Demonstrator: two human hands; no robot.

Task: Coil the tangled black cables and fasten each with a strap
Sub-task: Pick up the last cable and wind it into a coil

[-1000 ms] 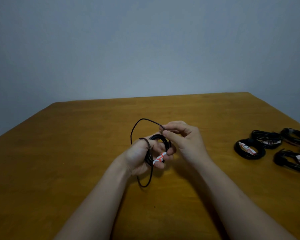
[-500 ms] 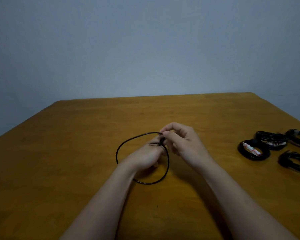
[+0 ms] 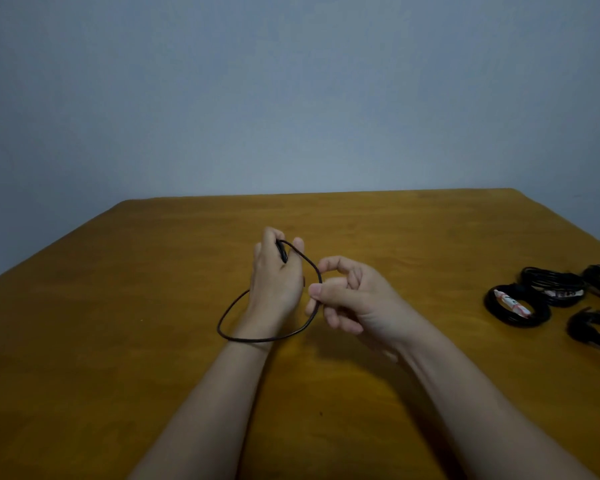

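A thin black cable (image 3: 257, 339) forms one wide loop around my left wrist above the wooden table (image 3: 118, 306). My left hand (image 3: 276, 271) is raised, back toward the camera, gripping the cable's plug end between thumb and fingers near its top. My right hand (image 3: 350, 299) sits just to the right and pinches the loop's right side between thumb and forefinger. The strap is not visible; the left palm hides whatever else it holds.
Several coiled black cables lie at the table's right edge, the nearest coil (image 3: 515, 306) bound with a white and red strap, another (image 3: 551, 285) behind it and one (image 3: 596, 330) closer to me. A plain wall stands behind the table.
The loop has widened and dropped around my left wrist. My left hand rose and turned upright with the plug end; my right hand slid down and right along the cable.
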